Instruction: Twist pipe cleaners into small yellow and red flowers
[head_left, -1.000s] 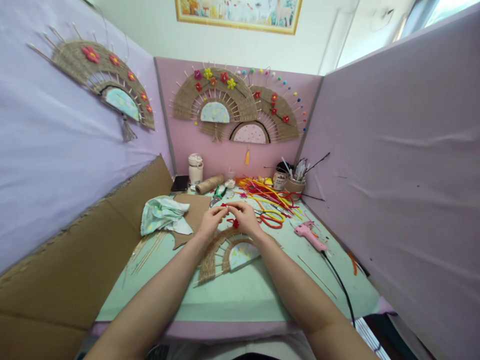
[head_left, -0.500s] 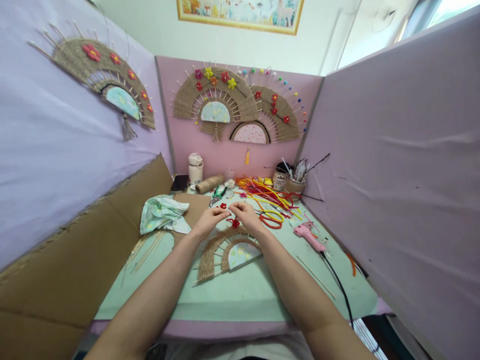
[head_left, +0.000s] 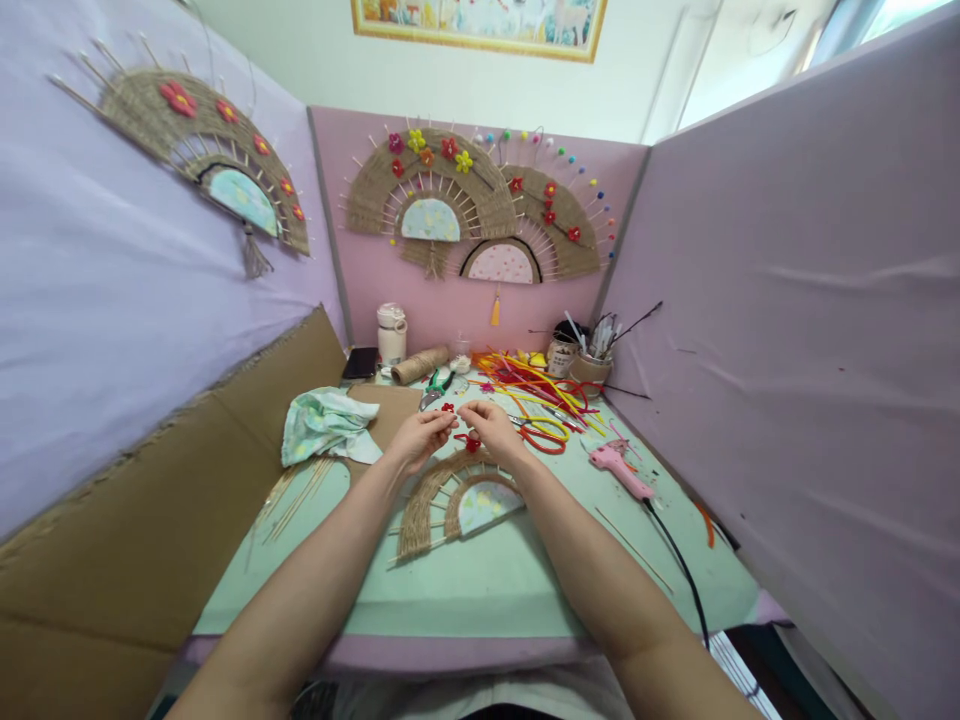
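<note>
My left hand (head_left: pixel 421 436) and my right hand (head_left: pixel 491 428) meet fingertip to fingertip just above the far edge of a half-woven jute fan (head_left: pixel 442 497) lying on the green table (head_left: pixel 510 580). Both hands are pinched. A small red pipe-cleaner flower (head_left: pixel 471 443) sits right under the fingertips; I cannot tell which hand grips it. The fan has bare wooden sticks and a pale fabric half-circle at its centre.
Red and yellow pipe cleaners (head_left: pixel 536 385), orange scissors (head_left: pixel 541 436), a pink glue gun (head_left: pixel 619 472) with black cord, green pliers (head_left: pixel 435 388), a twine spool (head_left: pixel 418 366), a tool cup (head_left: pixel 590 365), folded cloth (head_left: pixel 326 428), loose sticks (head_left: pixel 289 495), cardboard (head_left: pixel 150 520). Finished fans hang on the partition walls.
Both hands have stayed together over the fan's top edge, with only small finger movements. The view has tilted slightly.
</note>
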